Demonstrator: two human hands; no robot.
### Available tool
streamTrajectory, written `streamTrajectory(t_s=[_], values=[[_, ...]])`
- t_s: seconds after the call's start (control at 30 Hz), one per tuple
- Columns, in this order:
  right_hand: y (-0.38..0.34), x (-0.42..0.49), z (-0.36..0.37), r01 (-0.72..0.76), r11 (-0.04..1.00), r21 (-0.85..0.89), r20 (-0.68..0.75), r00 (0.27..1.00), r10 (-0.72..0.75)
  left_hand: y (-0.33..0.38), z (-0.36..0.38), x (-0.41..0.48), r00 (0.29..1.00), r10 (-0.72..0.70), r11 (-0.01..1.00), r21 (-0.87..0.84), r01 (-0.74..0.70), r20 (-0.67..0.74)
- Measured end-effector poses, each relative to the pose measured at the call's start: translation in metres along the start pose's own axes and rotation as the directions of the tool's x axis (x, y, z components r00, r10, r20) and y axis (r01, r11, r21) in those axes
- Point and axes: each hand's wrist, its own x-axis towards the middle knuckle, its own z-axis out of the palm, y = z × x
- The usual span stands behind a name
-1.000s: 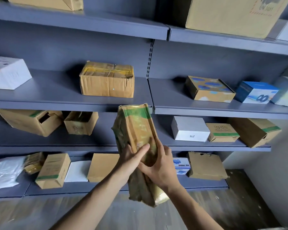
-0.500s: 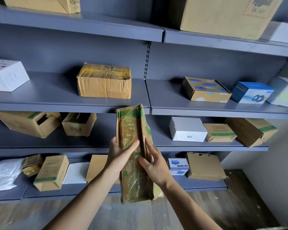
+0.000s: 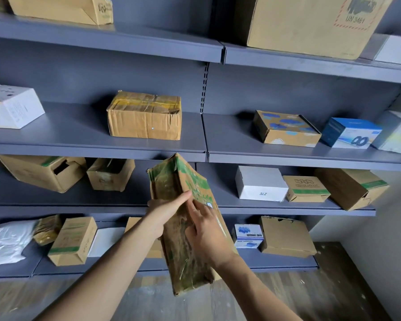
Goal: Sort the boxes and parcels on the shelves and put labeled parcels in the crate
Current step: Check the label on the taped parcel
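A long brown parcel [image 3: 174, 193] wrapped in clear tape with green print stands upright in front of the grey shelves [image 3: 95, 148]. My left hand [image 3: 164, 214] holds its left side, fingers stretched across the front. My right hand [image 3: 206, 232] grips its right side, fingers curled round the edge near a small white label. A taped brown box [image 3: 145, 117] sits on the shelf above. No crate is in view.
The shelves carry several boxes: a white box [image 3: 12, 107] at left, a blue-spotted box [image 3: 285, 128], a blue box [image 3: 350, 133], a white ZTE box [image 3: 261, 184], open cartons [image 3: 42, 172], and a white plastic bag [image 3: 7, 239] low left. Wooden floor [image 3: 310, 293] lies below.
Both hands have turned the long parcel, tilting its top to the left and bringing its right face with the green print and label into view. The camera has shifted slightly.
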Motion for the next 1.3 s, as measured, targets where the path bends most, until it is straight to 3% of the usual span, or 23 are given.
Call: streamTrajectory(t_s=[0.1, 0.23, 0.27, 0.37, 0.47, 0.57, 0.7, 0.9, 1.0, 1.13, 1.3], values=[[-0.001, 0.01, 0.009, 0.032, 0.993, -0.11, 0.044, 0.999, -0.027, -0.01, 0.002, 0.022, 0.998, -0.011, 0.998, -0.062, 0.007, -0.054], [-0.011, 0.011, 0.03, 0.197, 0.928, -0.316, 0.256, 0.96, -0.116, -0.013, 0.002, 0.017, 0.99, 0.072, 0.991, -0.099, -0.085, -0.122], [-0.013, 0.008, 0.031, 0.2, 0.937, -0.287, 0.246, 0.961, -0.13, -0.013, 0.001, 0.016, 0.989, 0.084, 0.99, -0.103, -0.097, -0.124], [-0.009, 0.002, 0.015, 0.195, 0.98, 0.033, 0.092, 0.976, -0.197, -0.016, -0.004, 0.009, 0.98, 0.089, 0.98, -0.158, -0.118, -0.18], [0.016, 0.001, -0.002, -0.019, 0.973, 0.228, -0.039, 0.999, 0.029, -0.023, -0.009, -0.006, 0.964, 0.141, 0.982, -0.093, -0.165, -0.227], [0.045, -0.003, -0.004, -0.267, 0.941, 0.209, 0.015, 0.963, 0.27, -0.032, -0.015, -0.007, 0.949, 0.193, 0.977, -0.037, -0.208, -0.248], [0.062, -0.009, 0.007, -0.425, 0.892, 0.155, 0.145, 0.903, 0.405, -0.037, -0.022, -0.009, 0.962, 0.165, 0.975, -0.11, -0.192, -0.217], [0.092, -0.009, 0.013, -0.615, 0.75, 0.244, 0.178, 0.789, 0.589, -0.037, -0.032, -0.01, 0.962, 0.191, 0.969, -0.118, -0.217, -0.197], [0.101, -0.009, 0.004, -0.644, 0.673, 0.364, 0.226, 0.762, 0.607, -0.037, -0.039, -0.01, 0.969, 0.204, 0.964, -0.145, -0.224, -0.139], [0.106, -0.01, -0.002, -0.589, 0.677, 0.442, 0.14, 0.79, 0.596, -0.041, -0.044, -0.011, 0.964, 0.26, 0.96, -0.091, -0.264, -0.055], [0.103, -0.019, -0.001, -0.529, 0.557, 0.64, 0.114, 0.783, 0.612, -0.033, -0.053, -0.018, 0.96, 0.258, 0.965, -0.08, -0.25, 0.112]])
